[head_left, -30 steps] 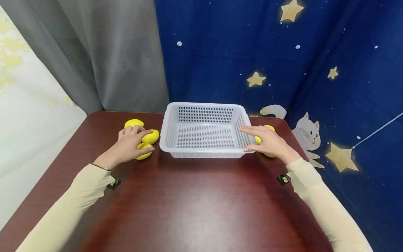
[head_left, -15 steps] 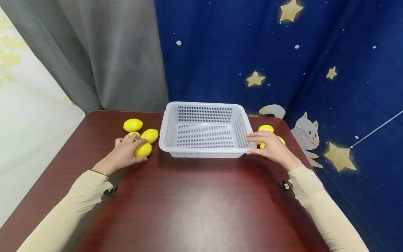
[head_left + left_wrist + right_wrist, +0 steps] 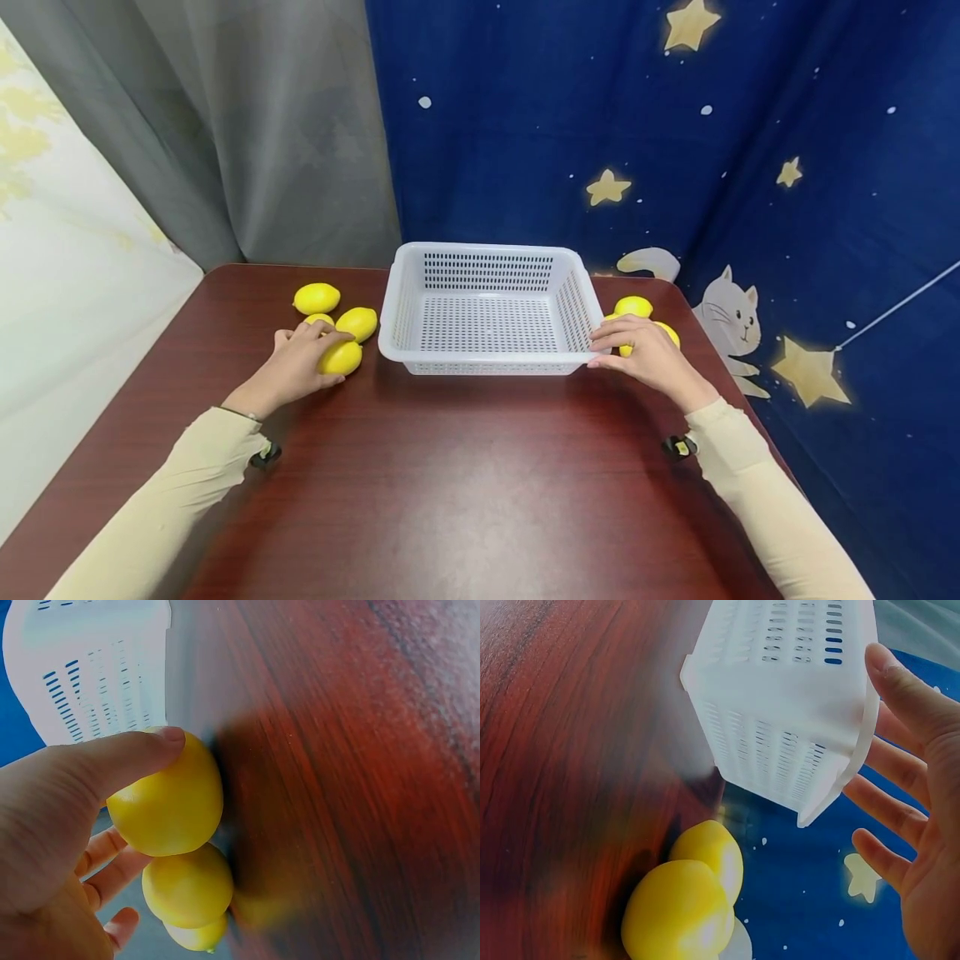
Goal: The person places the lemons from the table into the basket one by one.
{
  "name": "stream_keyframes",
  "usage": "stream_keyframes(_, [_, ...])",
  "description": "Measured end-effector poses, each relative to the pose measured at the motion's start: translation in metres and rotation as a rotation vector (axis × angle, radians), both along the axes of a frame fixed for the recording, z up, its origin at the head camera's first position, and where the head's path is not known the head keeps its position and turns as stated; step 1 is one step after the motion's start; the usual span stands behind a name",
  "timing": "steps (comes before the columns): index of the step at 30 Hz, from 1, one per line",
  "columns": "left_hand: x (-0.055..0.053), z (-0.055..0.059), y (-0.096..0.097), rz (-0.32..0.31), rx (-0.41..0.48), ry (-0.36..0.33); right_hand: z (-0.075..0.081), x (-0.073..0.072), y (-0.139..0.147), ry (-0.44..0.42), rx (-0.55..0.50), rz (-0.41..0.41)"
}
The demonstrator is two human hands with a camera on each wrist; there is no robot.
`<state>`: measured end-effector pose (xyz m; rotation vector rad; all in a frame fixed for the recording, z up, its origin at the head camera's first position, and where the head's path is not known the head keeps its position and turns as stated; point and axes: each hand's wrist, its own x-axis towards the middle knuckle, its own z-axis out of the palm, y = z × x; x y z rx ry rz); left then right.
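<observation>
My left hand (image 3: 297,364) curls over the nearest lemon (image 3: 342,358) of a group on the left. In the left wrist view its thumb presses on that lemon (image 3: 174,806), while the other fingers reach round behind. More lemons (image 3: 356,323) lie just beyond the hand. A white perforated plastic basket (image 3: 491,358) stands upright on the table, with no fruit inside. At its near right corner, my right hand (image 3: 651,354) pinches the rim. The right wrist view has the thumb on one side of the basket rim (image 3: 866,735) and fingers on the other.
Several lemons (image 3: 633,307) sit right of the basket, partly behind the right hand; two lemons (image 3: 679,911) show in the right wrist view. The dark red-brown table (image 3: 465,475) ends at grey (image 3: 300,125) and blue star-printed curtains (image 3: 510,150).
My left hand has drawn back slightly and settled on the nearest lemon. The right hand has moved a little right, and its fingers have closed onto the basket rim. The basket stays almost in place.
</observation>
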<state>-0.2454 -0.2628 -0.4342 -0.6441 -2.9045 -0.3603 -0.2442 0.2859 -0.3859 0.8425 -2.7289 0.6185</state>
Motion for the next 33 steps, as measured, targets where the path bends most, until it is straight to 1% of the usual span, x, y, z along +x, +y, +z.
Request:
stream_keyframes(15, [-0.003,-0.004,0.000,0.011,0.006,0.051,-0.003,0.001,-0.001,-0.002,-0.010,-0.028])
stream_keyframes(27, [-0.003,0.001,0.003,0.018,0.009,0.064,-0.006,0.003,-0.002,0.030,-0.023,-0.029])
stream_keyframes(33, [-0.003,0.009,0.005,0.024,0.021,0.059,-0.009,0.005,-0.003,0.054,-0.051,-0.037])
